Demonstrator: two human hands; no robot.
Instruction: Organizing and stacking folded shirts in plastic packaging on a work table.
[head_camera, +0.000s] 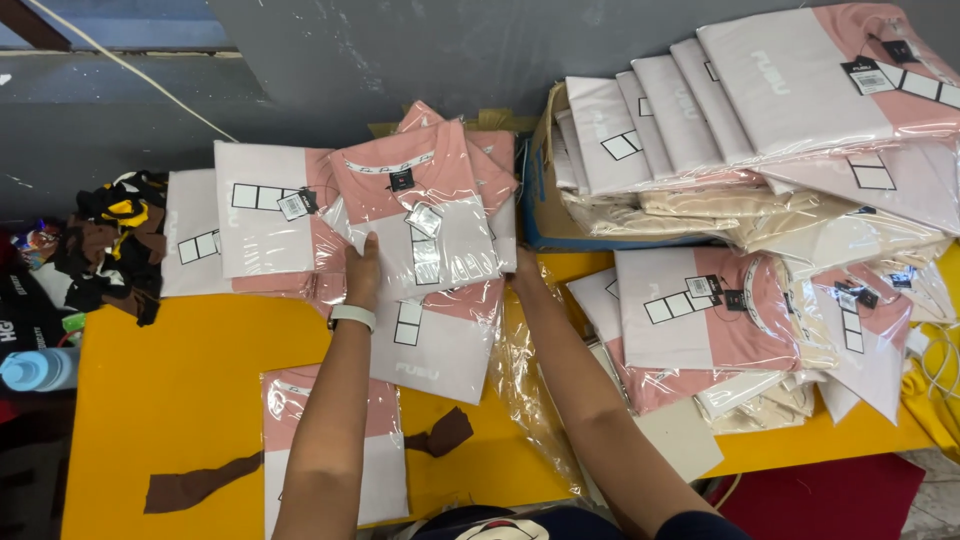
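A folded pink and white shirt in a clear plastic bag (425, 215) lies on top of a stack at the back of the yellow table (180, 370). My left hand (362, 268) grips its lower left edge, and a white band sits on that wrist. My right hand (522, 270) holds the bag's lower right side, partly hidden behind the shirts. Another bagged shirt (435, 345) lies just below it. Near the front edge an unbagged pink and white shirt (385, 455) lies flat under my left forearm.
More bagged shirts (255, 225) lie to the left. A cardboard box (540, 200) and tall heaps of bagged shirts (800, 110) fill the right. An empty clear bag (525, 385) lies between my arms. Dark cloth scraps (190, 488) and a pile of fabric (110, 245) lie left, beside a blue bottle (35, 368).
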